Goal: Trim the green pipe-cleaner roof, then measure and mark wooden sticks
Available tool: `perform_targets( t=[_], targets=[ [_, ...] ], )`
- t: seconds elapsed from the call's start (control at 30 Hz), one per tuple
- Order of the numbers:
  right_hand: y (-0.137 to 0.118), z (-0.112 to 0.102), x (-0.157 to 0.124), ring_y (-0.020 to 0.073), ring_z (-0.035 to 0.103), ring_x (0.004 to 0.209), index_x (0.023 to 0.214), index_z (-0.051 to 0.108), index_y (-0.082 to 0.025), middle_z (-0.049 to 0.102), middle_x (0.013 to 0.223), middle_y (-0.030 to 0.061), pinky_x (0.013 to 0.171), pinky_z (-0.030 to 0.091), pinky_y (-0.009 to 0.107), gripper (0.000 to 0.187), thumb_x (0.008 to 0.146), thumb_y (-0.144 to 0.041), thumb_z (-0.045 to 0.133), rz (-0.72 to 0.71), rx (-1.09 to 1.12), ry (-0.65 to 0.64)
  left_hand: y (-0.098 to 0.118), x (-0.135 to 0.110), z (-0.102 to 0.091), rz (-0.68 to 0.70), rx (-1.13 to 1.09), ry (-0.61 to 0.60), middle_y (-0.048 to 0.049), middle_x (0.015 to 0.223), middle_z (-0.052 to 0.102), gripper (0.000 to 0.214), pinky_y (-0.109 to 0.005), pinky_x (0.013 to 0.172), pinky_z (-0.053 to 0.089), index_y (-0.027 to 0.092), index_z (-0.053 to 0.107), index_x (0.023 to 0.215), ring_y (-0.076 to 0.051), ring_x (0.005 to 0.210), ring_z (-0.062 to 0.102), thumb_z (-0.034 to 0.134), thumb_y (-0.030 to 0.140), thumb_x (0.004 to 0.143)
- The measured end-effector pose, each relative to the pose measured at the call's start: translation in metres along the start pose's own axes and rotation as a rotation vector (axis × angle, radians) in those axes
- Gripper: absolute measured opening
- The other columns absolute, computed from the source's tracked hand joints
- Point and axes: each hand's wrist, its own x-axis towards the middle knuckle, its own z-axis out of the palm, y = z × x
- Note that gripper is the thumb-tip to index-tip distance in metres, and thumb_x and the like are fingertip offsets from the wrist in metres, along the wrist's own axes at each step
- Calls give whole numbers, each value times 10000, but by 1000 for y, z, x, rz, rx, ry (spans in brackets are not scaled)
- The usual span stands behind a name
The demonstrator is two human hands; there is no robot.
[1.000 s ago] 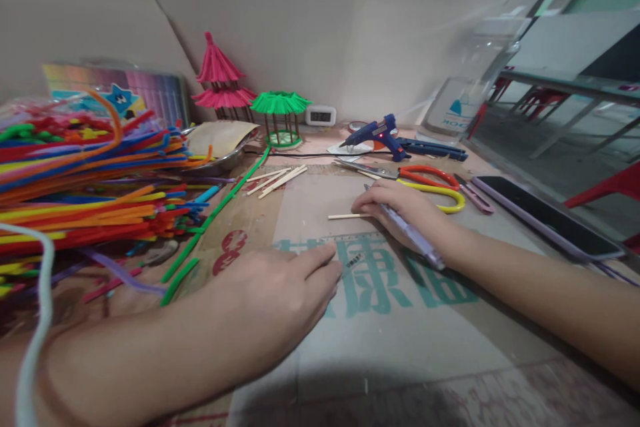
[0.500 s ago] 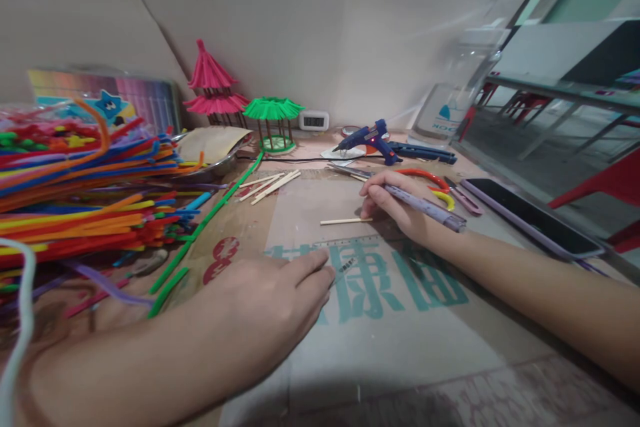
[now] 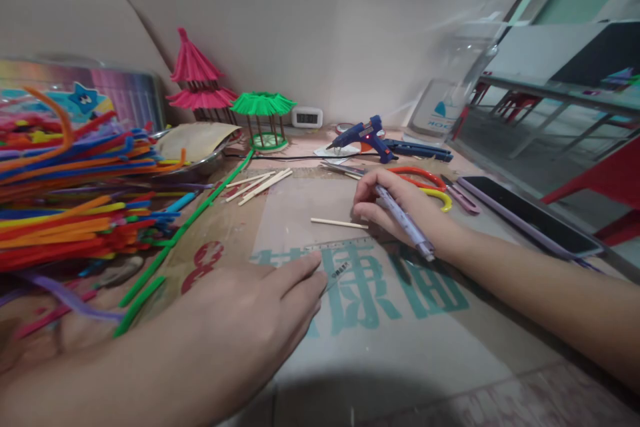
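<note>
My right hand (image 3: 387, 203) is closed around a purple patterned pen (image 3: 407, 223), its rear end slanting toward me. Its fingertips are at the right end of a thin pale wooden stick (image 3: 337, 222), which lies across the board; the pen's tip is hidden behind the fingers. My left hand (image 3: 265, 307) lies flat, fingers together, over the left part of a clear plastic ruler (image 3: 340, 245). The ruler is just nearer to me than the stick, with small markings along its far edge. My left thumb is hidden.
Loose sticks (image 3: 265, 187) lie beyond my left hand. Pipe cleaners (image 3: 65, 227) crowd the left. Behind stand a green-roofed model (image 3: 265, 117), a pink-roofed model (image 3: 200, 80), a small clock (image 3: 307, 117) and a glue gun (image 3: 363, 137). Scissors (image 3: 417, 177) and a phone (image 3: 525, 217) lie right.
My right hand has turned, and the pen's rear end now points more toward me. The stick's angle has shifted slightly. My left hand stays on the ruler; the whole view has shifted a little.
</note>
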Motion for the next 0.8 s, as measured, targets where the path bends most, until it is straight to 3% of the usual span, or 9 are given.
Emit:
perform_targets(
  t=[0.17,0.3,0.4,0.57,0.8],
  targets=[
    [-1,-2,0,140,585,694,879,512,-221,621,827,-8,631,478,270,169,825,-161,661,-80,-146,-174,-1,0,2,-1,-23,34,-93,1131,743,425,-351,464,514,167,708,1101,-221,629,695,336,88,913],
    [-4,2,-5,145,567,678,863,507,-216,614,776,-7,636,444,274,138,852,-114,600,-161,-297,-86,-15,3,7,-90,-229,137,-44,1105,749,305,-347,712,580,204,693,1126,-213,868,720,414,242,1009],
    [-4,6,-9,152,574,709,897,510,-218,631,810,-1,664,439,277,152,859,-99,597,-237,-354,-61,-33,8,14,-178,-272,207,-65,1188,696,273,-384,871,542,215,679,1161,-233,1029,665,476,312,1006],
    [-1,9,-9,170,551,746,889,509,-220,610,815,5,654,400,281,119,889,-148,604,-334,-507,-35,-52,14,26,-257,-312,127,-66,1188,668,284,-417,918,501,233,685,1169,-245,1058,620,504,371,1000],
    [1,15,-7,177,544,720,879,489,-237,600,788,-9,661,400,302,180,822,-110,603,-342,-477,17,-49,20,29,-248,-347,138,-63,1084,696,258,-362,867,469,187,699,1132,-224,998,614,546,339,990]
  ],
)
